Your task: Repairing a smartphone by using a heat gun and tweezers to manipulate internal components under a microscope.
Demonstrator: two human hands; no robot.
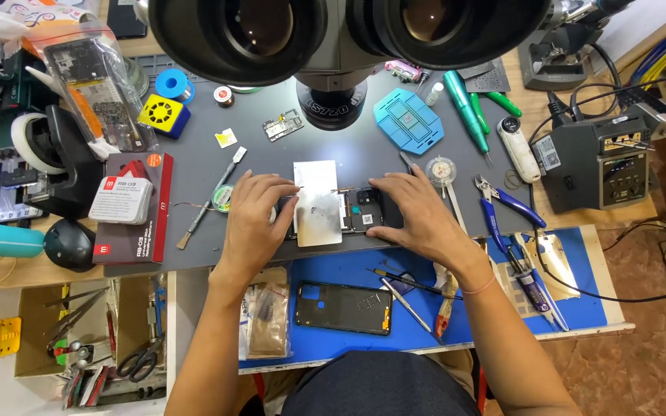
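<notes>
An opened smartphone (356,212) lies on the dark grey work mat (271,154) under the microscope, its silver metal plate (317,202) and black camera area showing. My left hand (254,219) rests flat on the phone's left end, fingers spread over the plate's edge. On the phone's right end, my right hand (418,212) presses down with fingers on the camera section. Both hands steady the phone. The phone's black back cover (343,307) lies apart on the blue mat (425,277) nearer to me.
Microscope eyepieces (341,35) loom at the top. Blue-handled pliers (502,208), tweezers (402,300), a green tool (468,112), a teal jig plate (408,119) and a soldering station (599,162) sit to the right. On the left are boxes (129,204), a yellow block (163,115) and a brush (210,200).
</notes>
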